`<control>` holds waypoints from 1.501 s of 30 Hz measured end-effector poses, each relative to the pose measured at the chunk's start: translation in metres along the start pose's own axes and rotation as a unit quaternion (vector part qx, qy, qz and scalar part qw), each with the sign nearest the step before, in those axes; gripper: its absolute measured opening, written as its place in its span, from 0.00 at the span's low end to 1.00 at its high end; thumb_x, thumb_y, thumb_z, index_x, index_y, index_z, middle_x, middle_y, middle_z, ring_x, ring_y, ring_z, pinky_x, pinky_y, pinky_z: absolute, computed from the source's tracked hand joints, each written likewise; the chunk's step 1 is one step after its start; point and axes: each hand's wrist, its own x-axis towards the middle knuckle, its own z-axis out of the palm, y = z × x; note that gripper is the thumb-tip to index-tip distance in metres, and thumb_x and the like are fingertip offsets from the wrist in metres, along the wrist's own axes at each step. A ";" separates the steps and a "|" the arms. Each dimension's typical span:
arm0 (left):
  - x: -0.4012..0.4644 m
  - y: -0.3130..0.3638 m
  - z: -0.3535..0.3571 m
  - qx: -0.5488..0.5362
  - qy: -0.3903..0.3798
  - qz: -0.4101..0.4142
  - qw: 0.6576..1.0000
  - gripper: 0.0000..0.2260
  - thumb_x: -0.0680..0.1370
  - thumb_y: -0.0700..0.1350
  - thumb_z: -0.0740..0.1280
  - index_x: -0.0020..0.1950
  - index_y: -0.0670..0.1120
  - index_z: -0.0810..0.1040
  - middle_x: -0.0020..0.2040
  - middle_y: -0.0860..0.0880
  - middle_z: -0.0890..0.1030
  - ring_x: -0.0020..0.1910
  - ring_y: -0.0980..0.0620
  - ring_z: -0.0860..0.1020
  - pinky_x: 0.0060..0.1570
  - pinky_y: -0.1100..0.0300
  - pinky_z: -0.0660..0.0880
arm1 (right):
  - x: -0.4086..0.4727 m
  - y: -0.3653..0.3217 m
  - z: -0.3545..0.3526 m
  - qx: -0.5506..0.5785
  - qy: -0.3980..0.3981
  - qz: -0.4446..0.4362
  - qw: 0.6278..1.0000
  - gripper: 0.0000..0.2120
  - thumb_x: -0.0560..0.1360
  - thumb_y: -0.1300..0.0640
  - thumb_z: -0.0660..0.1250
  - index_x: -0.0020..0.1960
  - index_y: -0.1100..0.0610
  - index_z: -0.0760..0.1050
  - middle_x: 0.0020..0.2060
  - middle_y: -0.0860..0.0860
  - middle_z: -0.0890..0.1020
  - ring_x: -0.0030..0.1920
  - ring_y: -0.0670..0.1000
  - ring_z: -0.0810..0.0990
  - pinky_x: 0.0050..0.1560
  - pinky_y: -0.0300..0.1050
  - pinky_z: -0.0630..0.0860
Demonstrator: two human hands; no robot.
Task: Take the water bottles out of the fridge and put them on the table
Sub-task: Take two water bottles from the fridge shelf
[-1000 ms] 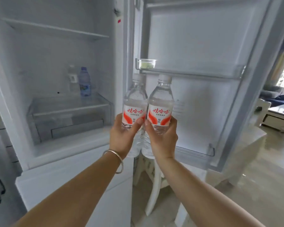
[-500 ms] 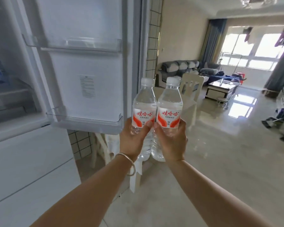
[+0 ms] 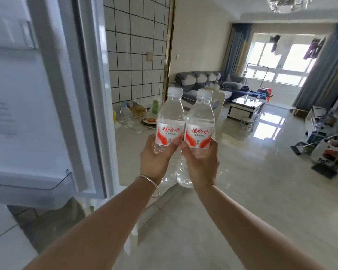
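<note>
In the head view we hold two water bottles upright in front of us, side by side and touching at the labels. Our left hand [image 3: 156,160] is wrapped tight around the lower half of the left bottle [image 3: 170,121], thumb pressed on the red and white label; our right hand [image 3: 200,162] is closed the same way around the right bottle [image 3: 200,125]. Both caps are on, and the bottoms of both bottles show below our hands. A bracelet [image 3: 151,185] sits on the left wrist.

To the left of our hands stands the open fridge door [image 3: 47,94], its lower door shelf [image 3: 47,184] just left of the left forearm. Beyond and slightly left of the hands, a pale counter [image 3: 137,152] stretches away to a tiled wall, with a plate, some jars and a green cup at its far end. Past the right bottle we see a white chair back, and far beyond that a sofa [image 3: 201,80] and a low coffee table [image 3: 244,106].

We judge the bottles to be out of the fridge and the carrying step to be in hand. The next move calls for bringing both bottles over the bare near part of the counter, lowering them upright until the bases rest flat, and only then loosening our hold. Keeping them apart a little on the way down would stop one knocking the other over.
</note>
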 end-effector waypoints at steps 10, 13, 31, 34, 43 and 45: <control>0.163 -0.065 0.073 -0.002 0.050 -0.001 0.999 0.11 0.70 0.49 0.74 0.49 0.57 0.75 0.44 0.58 0.82 0.41 0.68 0.81 0.39 0.73 0.76 | 0.172 0.074 0.065 -0.009 -0.050 0.008 0.999 0.30 0.63 0.41 0.75 0.59 0.50 0.69 0.49 0.46 0.81 0.47 0.48 0.81 0.49 0.45 0.79; 0.210 -0.090 0.087 0.012 0.077 0.004 0.997 0.14 0.70 0.52 0.75 0.51 0.54 0.76 0.45 0.58 0.82 0.41 0.68 0.80 0.38 0.73 0.75 | 0.225 0.098 0.093 0.008 -0.079 0.008 0.997 0.28 0.63 0.45 0.76 0.58 0.53 0.70 0.46 0.46 0.81 0.44 0.47 0.81 0.47 0.44 0.79; 0.435 -0.246 0.000 0.142 0.241 -0.064 0.958 0.35 0.56 0.62 0.76 0.59 0.51 0.75 0.52 0.53 0.84 0.49 0.56 0.83 0.52 0.57 0.80 | 0.398 0.235 0.351 0.048 -0.486 0.081 0.869 0.40 0.49 0.36 0.80 0.57 0.47 0.72 0.47 0.49 0.84 0.49 0.50 0.84 0.50 0.54 0.81; 0.474 -0.276 -0.036 0.154 0.263 -0.085 0.949 0.35 0.56 0.64 0.77 0.58 0.51 0.76 0.50 0.53 0.84 0.48 0.56 0.83 0.50 0.58 0.81 | 0.412 0.257 0.411 0.061 -0.534 0.129 0.833 0.44 0.49 0.40 0.82 0.60 0.49 0.70 0.52 0.52 0.83 0.52 0.54 0.83 0.52 0.58 0.80; 0.557 -0.341 -0.117 0.199 0.319 -0.100 0.921 0.27 0.59 0.58 0.77 0.53 0.57 0.71 0.47 0.60 0.80 0.44 0.73 0.78 0.41 0.78 0.71 | 0.425 0.326 0.561 -0.010 -0.594 0.147 0.791 0.38 0.52 0.49 0.81 0.59 0.52 0.73 0.48 0.51 0.84 0.50 0.52 0.84 0.51 0.56 0.81; 0.567 -0.356 -0.130 0.214 0.332 -0.112 0.912 0.24 0.58 0.61 0.75 0.49 0.59 0.71 0.46 0.58 0.81 0.43 0.71 0.78 0.40 0.78 0.71 | 0.427 0.339 0.583 -0.029 -0.607 0.159 0.778 0.37 0.50 0.48 0.81 0.57 0.52 0.76 0.46 0.50 0.85 0.48 0.52 0.84 0.50 0.55 0.81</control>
